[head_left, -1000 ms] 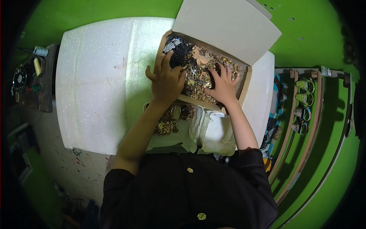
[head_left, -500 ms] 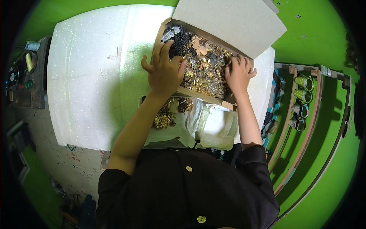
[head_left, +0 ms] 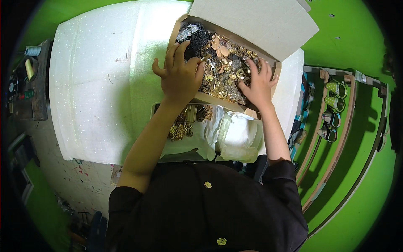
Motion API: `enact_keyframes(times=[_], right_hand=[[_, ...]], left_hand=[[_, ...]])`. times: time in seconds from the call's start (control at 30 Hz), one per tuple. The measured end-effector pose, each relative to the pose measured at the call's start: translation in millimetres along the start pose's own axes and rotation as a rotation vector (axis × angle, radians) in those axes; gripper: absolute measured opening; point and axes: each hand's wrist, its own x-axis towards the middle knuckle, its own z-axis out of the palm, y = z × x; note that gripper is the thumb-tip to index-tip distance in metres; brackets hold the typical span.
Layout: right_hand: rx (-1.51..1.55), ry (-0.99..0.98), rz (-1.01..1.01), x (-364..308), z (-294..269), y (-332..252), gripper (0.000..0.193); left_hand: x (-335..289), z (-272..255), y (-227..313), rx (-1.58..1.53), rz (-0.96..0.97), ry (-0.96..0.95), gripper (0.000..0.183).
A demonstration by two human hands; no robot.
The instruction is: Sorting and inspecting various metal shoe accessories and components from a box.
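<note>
An open cardboard box holds a mass of small gold and silver-coloured metal pieces, with black beads in its far left corner. A peach-coloured flat cut-out lies on top of them. My left hand is over the box's left wall, thumb and forefinger pinched together at a tiny pale piece too small to name, the other fingers raised. Over the right part of the metal pieces, my right hand has its fingers spread and its thumb apart, the fingertips among the pieces.
The box's raised lid leans back. Nearer me, a tray holds gold-coloured chains and fittings beside a white-wrapped bundle. All this stands on a white sparkly table. Sandals hang on a wooden rack at right.
My right hand has shifted slightly left from the box's right edge, and its fingers have spread. The left hand has barely moved and keeps its pinch.
</note>
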Motion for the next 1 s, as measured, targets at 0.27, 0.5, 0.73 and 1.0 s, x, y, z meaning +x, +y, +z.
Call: enact_keyframes(times=[0.27,0.5,0.73,1.0], right_hand=[[0.016,-0.203,-0.228,-8,-13,-19,0.096],[0.008,-0.111,-0.221,-4,-9,-14,0.088],[-0.043,0.089,0.0,10,-7,12,0.082],[0.064,-0.141,-0.273,3,-2,-54,0.086]], left_hand=[[0,0,-1,0.013,-0.001,-0.003,0.012],[0,-3,-1,-0.002,0.015,-0.085,0.014],[1,-13,-2,-0.007,0.14,-0.477,0.013],[1,-14,-9,-0.211,0.163,-0.297,0.014]])
